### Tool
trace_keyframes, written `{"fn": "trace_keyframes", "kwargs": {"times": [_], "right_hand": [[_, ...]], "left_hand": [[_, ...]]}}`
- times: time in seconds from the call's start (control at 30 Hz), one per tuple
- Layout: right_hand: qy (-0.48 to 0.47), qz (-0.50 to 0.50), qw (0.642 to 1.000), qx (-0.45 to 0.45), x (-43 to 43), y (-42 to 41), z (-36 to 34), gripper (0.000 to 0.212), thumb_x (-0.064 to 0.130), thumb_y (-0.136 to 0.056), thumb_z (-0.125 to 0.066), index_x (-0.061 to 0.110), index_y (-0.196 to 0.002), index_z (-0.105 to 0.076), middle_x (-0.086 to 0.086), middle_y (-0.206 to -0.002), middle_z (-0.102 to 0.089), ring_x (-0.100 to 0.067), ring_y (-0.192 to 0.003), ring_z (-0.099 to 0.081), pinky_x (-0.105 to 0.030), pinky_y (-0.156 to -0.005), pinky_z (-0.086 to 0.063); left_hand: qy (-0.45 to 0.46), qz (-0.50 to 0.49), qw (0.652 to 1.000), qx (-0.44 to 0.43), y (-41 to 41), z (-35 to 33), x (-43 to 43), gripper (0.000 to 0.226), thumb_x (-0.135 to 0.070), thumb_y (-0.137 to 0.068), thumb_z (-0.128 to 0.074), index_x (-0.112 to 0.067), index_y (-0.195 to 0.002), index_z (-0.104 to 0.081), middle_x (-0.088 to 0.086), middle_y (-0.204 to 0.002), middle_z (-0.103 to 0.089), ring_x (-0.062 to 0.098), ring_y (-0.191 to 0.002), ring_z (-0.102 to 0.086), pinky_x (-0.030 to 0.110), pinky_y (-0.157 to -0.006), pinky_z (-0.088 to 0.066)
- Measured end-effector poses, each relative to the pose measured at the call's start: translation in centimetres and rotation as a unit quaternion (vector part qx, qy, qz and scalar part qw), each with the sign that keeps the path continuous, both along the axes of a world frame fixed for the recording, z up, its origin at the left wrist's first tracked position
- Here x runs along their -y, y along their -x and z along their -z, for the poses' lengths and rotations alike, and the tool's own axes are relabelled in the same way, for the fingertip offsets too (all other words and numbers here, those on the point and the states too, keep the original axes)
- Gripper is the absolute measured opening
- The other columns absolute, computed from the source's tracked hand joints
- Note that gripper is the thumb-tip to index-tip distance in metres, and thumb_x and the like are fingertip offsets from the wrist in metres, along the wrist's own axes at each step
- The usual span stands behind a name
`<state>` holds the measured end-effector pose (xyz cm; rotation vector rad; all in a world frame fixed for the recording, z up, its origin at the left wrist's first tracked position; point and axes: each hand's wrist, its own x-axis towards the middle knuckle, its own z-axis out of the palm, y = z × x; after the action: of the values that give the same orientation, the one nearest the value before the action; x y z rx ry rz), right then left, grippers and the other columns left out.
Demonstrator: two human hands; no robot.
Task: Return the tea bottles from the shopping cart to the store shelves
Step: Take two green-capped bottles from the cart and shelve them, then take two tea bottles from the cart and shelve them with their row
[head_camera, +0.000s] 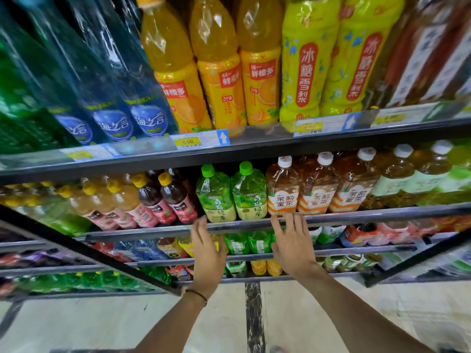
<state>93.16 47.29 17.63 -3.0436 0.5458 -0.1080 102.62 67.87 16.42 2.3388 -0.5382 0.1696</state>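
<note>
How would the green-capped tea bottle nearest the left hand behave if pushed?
The green-capped tea bottle looks full, so probably heavy for its size. Tall and narrow, it may tip if pushed near the cap. Its glossy label could be slippery.

Pale floor [344,309] with a dark marbled strip [253,314].

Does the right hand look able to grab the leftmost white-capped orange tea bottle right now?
Probably yes: the right hand is open and empty, fingertips at the shelf rail just below that front-row white-capped bottle, nothing between them.
</note>
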Motion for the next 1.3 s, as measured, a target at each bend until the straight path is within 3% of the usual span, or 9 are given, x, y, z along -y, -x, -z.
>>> {"fn": "trace_keyframes", "kwargs": {"times": [0.13, 0.23, 0.43, 0.57, 0.7, 0.83, 0.97, 1.1, 1.3], "right_hand": [[-0.010, -0.020, 0.999, -0.025, -0.3, 1.6, -3.4, 0.061, 0.036, -0.091, -0.060, 0.018, -0.146, -0.039, -0.016, -0.144, -0.040, -0.041, -0.135, -0.034, -0.053, -0.117, -0.029], [-0.013, -0.001, 1.000, -0.019, -0.6, 4.0, -6.0, 0.053, 0.036, -0.098, -0.050, 0.019, -0.146, -0.037, -0.014, -0.148, -0.038, -0.037, -0.138, -0.033, -0.050, -0.116, -0.031], [-0.003, 0.079, 0.997, -0.015, -1.3, 11.7, -11.0, 0.052, 0.035, -0.101, -0.040, 0.017, -0.150, -0.035, -0.014, -0.150, -0.038, -0.034, -0.136, -0.036, -0.049, -0.110, -0.037], [0.025, 0.137, 0.990, 0.004, -0.9, 18.8, -14.3, 0.041, 0.034, -0.099, -0.043, 0.015, -0.135, -0.046, -0.015, -0.133, -0.049, -0.036, -0.126, -0.045, -0.051, -0.101, -0.045], [0.042, 0.226, 0.973, 0.017, 0.0, 28.0, -16.6, 0.047, 0.032, -0.099, -0.047, 0.014, -0.143, -0.046, -0.017, -0.142, -0.051, -0.038, -0.133, -0.046, -0.049, -0.103, -0.043], [0.045, 0.312, 0.949, -0.014, 1.4, 38.2, -17.5, 0.053, 0.034, -0.104, -0.036, 0.014, -0.152, -0.034, -0.012, -0.142, -0.047, -0.033, -0.133, -0.044, -0.042, -0.105, -0.040], [0.035, 0.401, 0.915, -0.020, 2.6, 48.2, -17.6, 0.048, 0.036, -0.105, -0.035, 0.012, -0.146, -0.039, -0.013, -0.137, -0.049, -0.034, -0.129, -0.045, -0.042, -0.102, -0.041], [0.040, 0.485, 0.874, -0.018, 3.6, 57.2, -16.8, 0.048, 0.038, -0.102, -0.039, 0.012, -0.142, -0.043, -0.013, -0.133, -0.052, -0.034, -0.124, -0.049, -0.044, -0.097, -0.044], [-0.002, 0.573, 0.819, -0.025, 6.6, 70.0, -14.7, 0.048, 0.040, -0.101, -0.041, 0.015, -0.143, -0.041, -0.011, -0.132, -0.052, -0.032, -0.122, -0.049, -0.043, -0.095, -0.045]], "left_hand": [[-0.273, 0.160, 0.949, -0.005, 2.7, -0.5, -0.5, 0.053, -0.025, -0.097, -0.057, -0.014, -0.147, -0.046, 0.008, -0.144, -0.046, 0.033, -0.132, -0.048, 0.044, -0.106, -0.042], [-0.344, 0.200, 0.917, -0.019, 2.6, -3.3, 0.4, 0.058, -0.037, -0.098, -0.053, -0.020, -0.152, -0.040, 0.005, -0.153, -0.042, 0.031, -0.140, -0.040, 0.045, -0.113, -0.034], [-0.362, 0.258, 0.895, 0.031, 4.6, -9.9, 2.4, 0.055, -0.044, -0.100, -0.053, -0.020, -0.148, -0.044, 0.008, -0.152, -0.047, 0.035, -0.136, -0.043, 0.050, -0.109, -0.036], [-0.343, 0.297, 0.888, 0.069, 9.2, -13.1, 4.9, 0.059, -0.043, -0.099, -0.055, -0.021, -0.153, -0.041, 0.007, -0.153, -0.046, 0.034, -0.138, -0.043, 0.051, -0.112, -0.034], [-0.348, 0.360, 0.858, 0.113, 15.4, -15.2, 9.3, 0.055, -0.042, -0.098, -0.053, -0.020, -0.148, -0.044, 0.009, -0.150, -0.048, 0.035, -0.138, -0.044, 0.052, -0.114, -0.036], [-0.336, 0.431, 0.822, 0.157, 22.4, -16.2, 14.2, 0.042, -0.047, -0.099, -0.048, -0.018, -0.130, -0.054, 0.008, -0.132, -0.054, 0.034, -0.125, -0.052, 0.049, -0.104, -0.042], [-0.305, 0.512, 0.784, 0.173, 30.4, -16.8, 19.4, 0.037, -0.043, -0.097, -0.049, -0.019, -0.125, -0.057, 0.009, -0.135, -0.055, 0.035, -0.129, -0.051, 0.047, -0.102, -0.043], [-0.314, 0.581, 0.720, 0.213, 40.3, -17.2, 25.4, 0.052, -0.047, -0.099, -0.050, -0.016, -0.140, -0.048, 0.010, -0.137, -0.052, 0.034, -0.128, -0.051, 0.046, -0.102, -0.041], [-0.281, 0.674, 0.648, 0.214, 56.7, -15.8, 34.0, 0.050, -0.046, -0.098, -0.051, -0.017, -0.139, -0.049, 0.009, -0.135, -0.051, 0.034, -0.129, -0.049, 0.050, -0.106, -0.037]]}}
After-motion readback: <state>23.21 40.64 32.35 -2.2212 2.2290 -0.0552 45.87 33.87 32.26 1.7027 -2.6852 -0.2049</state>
